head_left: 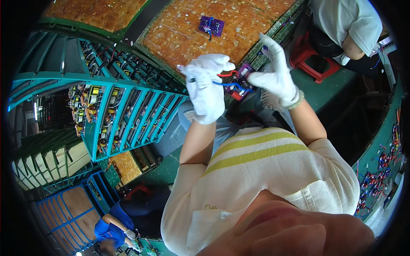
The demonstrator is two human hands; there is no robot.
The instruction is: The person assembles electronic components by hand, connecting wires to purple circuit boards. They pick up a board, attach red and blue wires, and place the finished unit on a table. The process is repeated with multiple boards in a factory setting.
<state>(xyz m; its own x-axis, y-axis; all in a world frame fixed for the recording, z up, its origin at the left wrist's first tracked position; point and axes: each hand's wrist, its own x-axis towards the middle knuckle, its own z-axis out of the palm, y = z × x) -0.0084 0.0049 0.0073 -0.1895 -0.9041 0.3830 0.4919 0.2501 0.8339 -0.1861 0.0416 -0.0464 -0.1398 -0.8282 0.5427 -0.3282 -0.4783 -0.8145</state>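
Head view: we log the wired purple board [244,71] between our gloved hands, just off the worktop's [179,30] near edge; long axis unclear. Right hand [277,79]: spread, thumb at the board. Left hand [205,87]: half-curled beside its wires [226,84], grip uncertain. Leftward, a teal rack [92,80] holds circuit boards [92,100].

Two hands [207,91] [277,77], with one board [237,87] between them. A second board [211,26] lies mid-worktop [179,40]. Two co-workers [348,25] [114,222] show.
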